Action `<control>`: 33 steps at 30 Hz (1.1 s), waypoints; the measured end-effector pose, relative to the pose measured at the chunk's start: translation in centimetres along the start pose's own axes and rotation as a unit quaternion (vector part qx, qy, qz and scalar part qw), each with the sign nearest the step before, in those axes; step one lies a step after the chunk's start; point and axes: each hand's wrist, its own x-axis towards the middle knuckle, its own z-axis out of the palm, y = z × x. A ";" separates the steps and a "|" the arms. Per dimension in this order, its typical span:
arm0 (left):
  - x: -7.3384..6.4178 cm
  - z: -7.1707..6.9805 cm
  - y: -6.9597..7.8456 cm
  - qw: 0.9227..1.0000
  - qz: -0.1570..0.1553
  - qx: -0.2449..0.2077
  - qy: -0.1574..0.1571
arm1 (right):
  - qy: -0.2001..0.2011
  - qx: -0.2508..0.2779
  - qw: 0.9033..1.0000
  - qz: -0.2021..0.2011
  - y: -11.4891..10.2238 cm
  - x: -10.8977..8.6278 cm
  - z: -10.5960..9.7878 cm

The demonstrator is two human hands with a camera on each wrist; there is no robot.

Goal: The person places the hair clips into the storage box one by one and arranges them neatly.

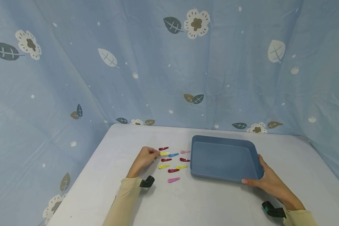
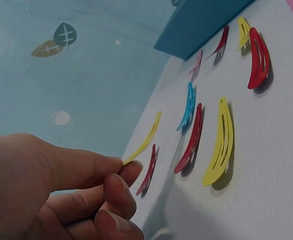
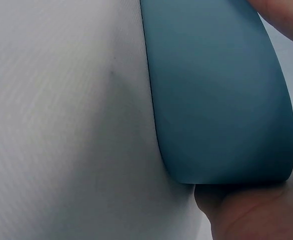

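Taking twelve o'clock as straight away from the person, I would worry first about a dropped clip. The left hand [image 1: 145,157] pinches the yellow clip [image 1: 165,153] by one end only, and so thin a piece could twist or slip out of that small hold. Crowding could also cause trouble: the far dark red clip [image 1: 163,148] lies just beside it at twelve o'clock and the blue clip [image 1: 173,155] at about three, so a low fingertip could knock either askew. The blue tray [image 1: 226,160] sits at three o'clock from the clips; were the right hand [image 1: 272,183] to shove it toward nine, its wall could run into the far pink clip [image 1: 185,151] and the dark red clip nearest the tray [image 1: 185,159].

As for pose, the left forearm [image 1: 125,199] slants from seven o'clock toward one, the fingertips meeting on the clip's end and the clip jutting toward three. It seems raised, though I can't be sure it is wholly off the white table [image 1: 209,204]. The right forearm [image 1: 299,217] lies from five o'clock toward eleven, and that hand grips the tray's corner at four, thumb [image 1: 250,182] against the near wall, fingers [image 1: 262,161] round the right side.
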 end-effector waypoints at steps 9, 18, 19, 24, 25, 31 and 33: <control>-0.5 0.0 0.6 1.000 0.006 -0.022 -0.012 | 0.002 -0.005 1.000 0.002 0.1 0.0 -0.1; -0.5 0.2 1.3 0.998 0.012 -0.048 -0.028 | 0.009 0.006 1.000 -0.014 0.1 -0.2 0.0; -0.6 0.2 1.5 0.998 0.014 -0.056 -0.031 | 0.009 0.006 1.000 -0.014 0.1 -0.2 0.0; -0.6 0.5 2.2 0.994 0.021 -0.093 -0.045 | 0.010 0.007 1.000 -0.018 0.2 -0.2 0.1; -0.6 0.5 2.4 0.993 0.019 -0.102 -0.048 | 0.009 0.010 1.000 -0.018 0.2 -0.3 0.1; -0.6 0.8 3.5 0.988 0.025 -0.136 -0.064 | 0.001 0.034 0.999 -0.020 0.3 -0.3 0.0; -0.7 1.0 4.0 0.987 0.031 -0.141 -0.066 | -0.001 0.033 0.999 -0.016 0.3 -0.3 0.0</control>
